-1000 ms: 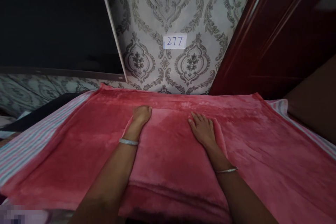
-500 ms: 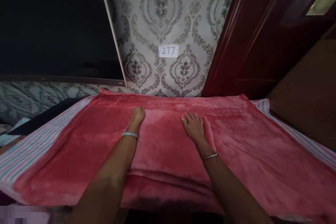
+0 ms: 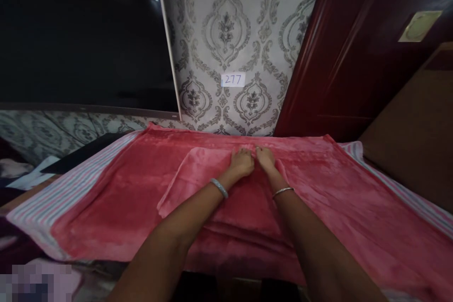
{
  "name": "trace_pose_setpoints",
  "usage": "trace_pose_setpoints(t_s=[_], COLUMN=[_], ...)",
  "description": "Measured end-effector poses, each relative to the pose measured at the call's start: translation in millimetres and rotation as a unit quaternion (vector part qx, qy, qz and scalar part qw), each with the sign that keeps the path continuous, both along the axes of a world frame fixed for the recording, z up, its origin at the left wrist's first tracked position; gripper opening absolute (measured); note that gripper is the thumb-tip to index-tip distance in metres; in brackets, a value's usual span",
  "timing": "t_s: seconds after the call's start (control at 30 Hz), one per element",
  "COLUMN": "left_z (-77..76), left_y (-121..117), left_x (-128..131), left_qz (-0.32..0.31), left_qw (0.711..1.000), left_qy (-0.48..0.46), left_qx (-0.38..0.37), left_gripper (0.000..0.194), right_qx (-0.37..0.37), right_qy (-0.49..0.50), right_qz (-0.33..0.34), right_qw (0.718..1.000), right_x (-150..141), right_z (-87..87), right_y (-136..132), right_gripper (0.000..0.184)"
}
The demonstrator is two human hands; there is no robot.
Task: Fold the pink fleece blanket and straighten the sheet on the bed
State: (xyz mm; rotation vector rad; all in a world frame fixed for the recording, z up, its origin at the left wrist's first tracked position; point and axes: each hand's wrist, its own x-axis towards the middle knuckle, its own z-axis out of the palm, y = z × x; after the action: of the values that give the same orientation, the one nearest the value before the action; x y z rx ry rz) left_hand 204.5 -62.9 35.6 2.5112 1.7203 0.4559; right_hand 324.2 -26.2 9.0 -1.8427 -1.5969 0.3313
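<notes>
A red fleece blanket (image 3: 336,207) lies spread over a bed, with a smaller folded panel of the same red fabric (image 3: 198,172) on top near the middle. My left hand (image 3: 241,163) and my right hand (image 3: 266,159) rest side by side at the far edge of that folded panel, almost touching each other. Both hands have their fingers curled down onto the fabric, seemingly pinching its edge. Each wrist wears a thin silver bangle.
A striped sheet (image 3: 60,193) shows under the blanket at left and right. Beyond the bed stand a patterned wall with a "277" label (image 3: 232,79), a dark TV screen (image 3: 81,33), a dark red door (image 3: 354,47) and a brown headboard (image 3: 414,141).
My hands were apart at the panel's far corners and have come together at the middle of its far edge. The view has tilted up a little.
</notes>
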Motion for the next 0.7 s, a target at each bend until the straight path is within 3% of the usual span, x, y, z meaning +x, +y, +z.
trace_pose_setpoints(t_s=[0.07, 0.2, 0.3, 0.5, 0.7], left_z=[-10.3, -33.8, -43.2, -31.2, -12.7], left_y=[-3, -10, -10, 5, 26], left_x=[5, 0, -3, -26, -119], left_qz=[-0.008, -0.017, -0.022, -0.036, 0.062], left_qw=[1.000, 1.000, 0.999, 0.998, 0.996], left_qy=[0.001, 0.001, 0.008, 0.042, 0.049], left_qx=[-0.001, 0.015, 0.029, 0.017, -0.029], left_gripper=[0.045, 0.050, 0.053, 0.056, 0.055], right_qx=[0.039, 0.092, 0.125, 0.146, 0.139], right_qy=[0.022, 0.063, 0.089, 0.095, 0.078], right_qz=[0.007, 0.029, 0.021, 0.024, 0.027], right_qw=[0.999, 0.993, 0.988, 0.984, 0.987], right_x=[-4, -11, -10, -4, -4], right_z=[-5.6, -36.2, -54.3, -61.6, -60.3], right_y=[3, -7, -8, -3, -8], right_gripper=[0.053, 0.053, 0.062, 0.070, 0.064])
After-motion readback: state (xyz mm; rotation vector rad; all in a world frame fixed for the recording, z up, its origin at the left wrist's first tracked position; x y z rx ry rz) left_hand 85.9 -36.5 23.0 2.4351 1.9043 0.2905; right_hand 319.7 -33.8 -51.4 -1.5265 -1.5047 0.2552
